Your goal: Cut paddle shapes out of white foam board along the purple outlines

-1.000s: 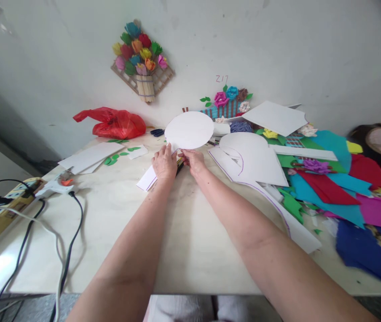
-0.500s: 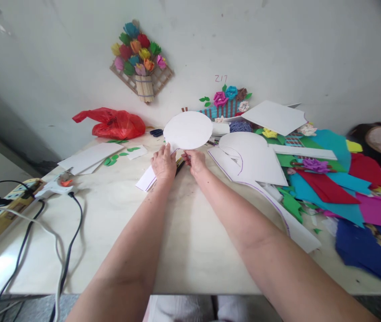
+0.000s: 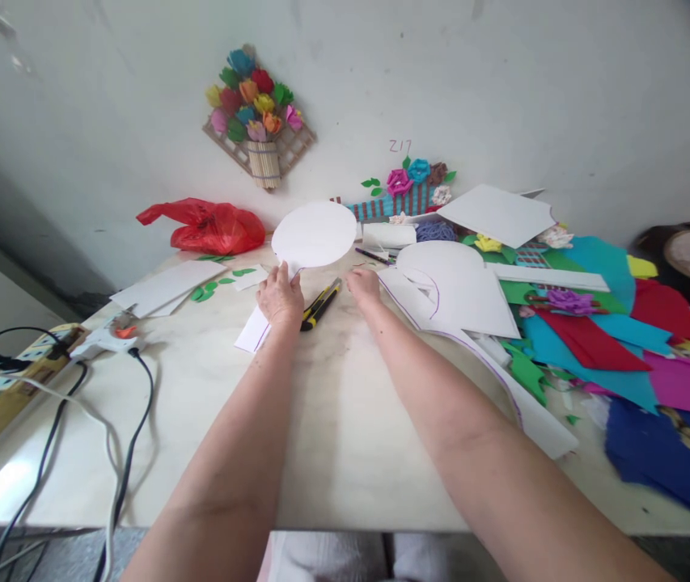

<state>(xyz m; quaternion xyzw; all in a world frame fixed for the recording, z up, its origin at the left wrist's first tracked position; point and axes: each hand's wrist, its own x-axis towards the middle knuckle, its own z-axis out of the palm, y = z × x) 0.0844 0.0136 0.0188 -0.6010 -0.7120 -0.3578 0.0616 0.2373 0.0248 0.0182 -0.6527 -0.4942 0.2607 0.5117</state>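
My left hand is closed on a white board cutout, gripping it where the round head meets a straight strip edged with a purple line. The cutout's head is tilted up off the table. My right hand is curled, apart from the cutout; its fingertips are partly hidden, and I cannot make out what is in them. Between the hands lies a yellow-and-black utility knife. Just right of my right hand is a larger white board piece with purple outlines and a curved cut edge.
Coloured sheets and scraps crowd the right side. A red plastic bag, white boards and green paper leaves lie at the left. A power strip with cables is at the left edge. A white roll stands behind.
My left hand has moved left, carrying the white cutout with it. My right hand has shifted right, away from the cutout, so the utility knife between them now shows fully.
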